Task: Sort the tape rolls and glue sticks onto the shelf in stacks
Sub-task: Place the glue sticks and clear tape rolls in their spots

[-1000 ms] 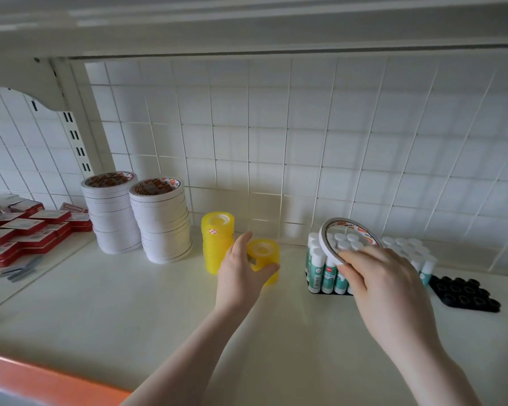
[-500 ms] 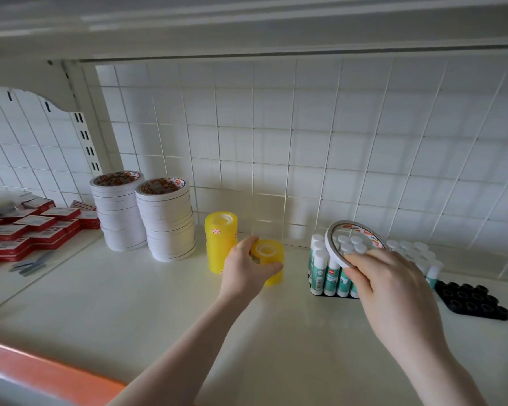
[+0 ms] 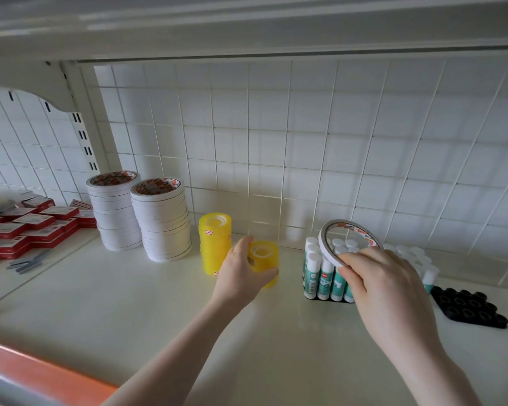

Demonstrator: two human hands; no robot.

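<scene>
My left hand (image 3: 242, 273) grips a short stack of yellow tape rolls (image 3: 265, 257) standing on the cream shelf (image 3: 129, 312), just right of a taller yellow stack (image 3: 214, 241). My right hand (image 3: 384, 285) holds a thin white tape roll (image 3: 339, 244) tilted on edge above the glue sticks (image 3: 323, 273), which stand upright in a black tray. Two tall stacks of white tape rolls (image 3: 163, 219) rise at the back left.
Red boxes (image 3: 27, 227) and grey clips lie on the neighbouring shelf to the left. A black holder with round sockets (image 3: 469, 307) lies at the right. A wire grid wall (image 3: 276, 142) closes the back, and another shelf hangs overhead.
The camera view shifted slightly. Both hands keep their holds, almost still; the thin white roll stays tilted over the glue sticks.
</scene>
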